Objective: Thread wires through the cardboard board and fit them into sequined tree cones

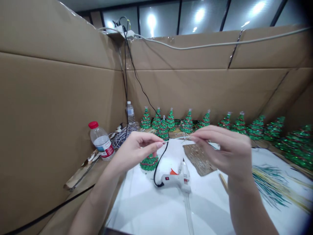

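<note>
Between my two hands a thin pale strand [179,138] is stretched level above the work surface. My left hand [137,148] pinches one end between thumb and fingertips. The other end runs into the closed fingertips of my right hand [222,148]. Below and behind my left hand, a small green beaded Christmas tree [149,163] stands partly hidden. A white hot glue gun [174,179] with an orange trigger lies under the strand, a clear glue stick [188,209] coming out of it. To its right is a brown corrugated cardboard piece [199,160].
Several green trees [187,122] line the back cardboard wall [186,88]. Green and yellow strands [271,186] lie on the white surface [146,209] at right. A red-capped bottle [101,143] and a smaller bottle [130,112] stand at left. Black cable [156,166] runs to the glue gun.
</note>
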The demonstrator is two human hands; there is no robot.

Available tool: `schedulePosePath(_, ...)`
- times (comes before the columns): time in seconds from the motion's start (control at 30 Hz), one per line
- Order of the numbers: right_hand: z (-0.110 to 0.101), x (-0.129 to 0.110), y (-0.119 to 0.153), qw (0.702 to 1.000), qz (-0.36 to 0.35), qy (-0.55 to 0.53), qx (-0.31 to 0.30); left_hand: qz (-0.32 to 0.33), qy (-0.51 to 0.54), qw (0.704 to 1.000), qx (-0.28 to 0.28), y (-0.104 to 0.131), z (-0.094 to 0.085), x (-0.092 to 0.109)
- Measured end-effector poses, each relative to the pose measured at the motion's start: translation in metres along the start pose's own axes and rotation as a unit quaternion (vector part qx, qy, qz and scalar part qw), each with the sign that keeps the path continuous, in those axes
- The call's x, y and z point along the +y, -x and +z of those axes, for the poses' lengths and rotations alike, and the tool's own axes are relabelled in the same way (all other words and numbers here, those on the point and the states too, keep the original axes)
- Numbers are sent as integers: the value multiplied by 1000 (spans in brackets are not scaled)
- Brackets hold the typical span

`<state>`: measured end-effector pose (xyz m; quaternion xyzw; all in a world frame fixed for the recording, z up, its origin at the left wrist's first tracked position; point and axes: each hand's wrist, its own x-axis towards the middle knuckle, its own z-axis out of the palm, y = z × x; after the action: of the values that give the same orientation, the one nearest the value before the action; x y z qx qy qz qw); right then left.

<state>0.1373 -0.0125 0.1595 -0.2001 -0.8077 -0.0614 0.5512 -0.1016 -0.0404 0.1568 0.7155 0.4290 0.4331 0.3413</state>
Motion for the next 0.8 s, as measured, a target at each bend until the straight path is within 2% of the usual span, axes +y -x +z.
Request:
schedulePosePath(0.1,-12,8,0,995,71,21,70,19,-7,1000,24,-2,-13,-4)
schedulePosePath(0.2,-22,18,-1,969,151,12,196,3,-12,999,39,-3,-25,-9)
schedulePosePath(0.27,-29,28,-3,942,189,-26,278,-13,-18,999,36,-5,-31,-12)
schedulePosePath(0.33,-35,38,-5,918,222,-121,305,-16,-14,999,42,-7,-33,-14)
schedulePosePath(0.4,-35,43,-9,883,283,-273,255,-10,4,998,55,-10,-30,-16)
schedulePosePath(0.47,-24,41,-11,837,338,-402,152,-1,30,998,61,-14,-22,-17)
schedulePosePath(0.5,-15,38,-12,824,347,-436,105,1,42,997,57,-15,-17,-17)
schedulePosePath(0.57,7,27,-11,817,330,-473,6,5,52,998,38,-17,-6,-17)
schedulePosePath(0.63,29,17,-8,841,319,-433,-56,5,33,999,13,-17,4,-15)
schedulePosePath(0.7,44,10,-5,885,317,-320,-114,9,3,1000,0,-17,12,-13)
schedulePosePath(0.8,48,9,-3,917,294,-205,-174,10,-29,1000,-3,-15,16,-10)
